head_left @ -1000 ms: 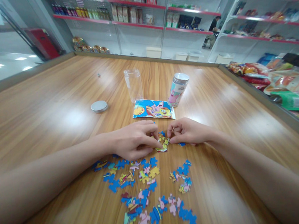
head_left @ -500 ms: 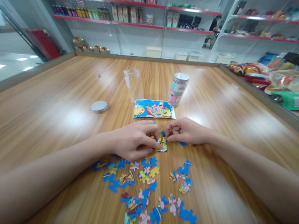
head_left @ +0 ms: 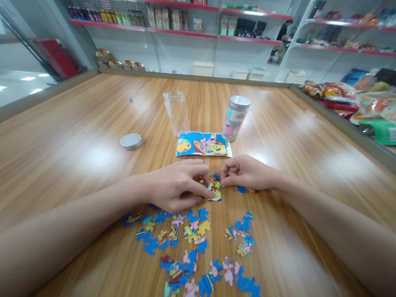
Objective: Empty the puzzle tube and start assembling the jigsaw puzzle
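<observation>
A small cluster of joined puzzle pieces, yellow and blue, lies on the table between my hands. My left hand steadies it from the left, with the thumb on its lower edge and the curled fingers along its side. At the cluster's right edge, my right hand has its fingers curled in a pinch on a puzzle piece, mostly hidden by the fingertips. A blue piece peeks out below that hand. Nearer to me, many loose puzzle pieces are scattered, blue, pink and yellow.
Beyond my hands lies a cartoon picture sheet. Behind it stand a clear plastic jar and a printed can. A round metal lid lies to the left. Packaged snacks are heaped past the table's right edge; stocked shelves are behind.
My right hand's fingers have shifted very slightly at the cluster's right edge. My left hand and the pieces on the table look unchanged.
</observation>
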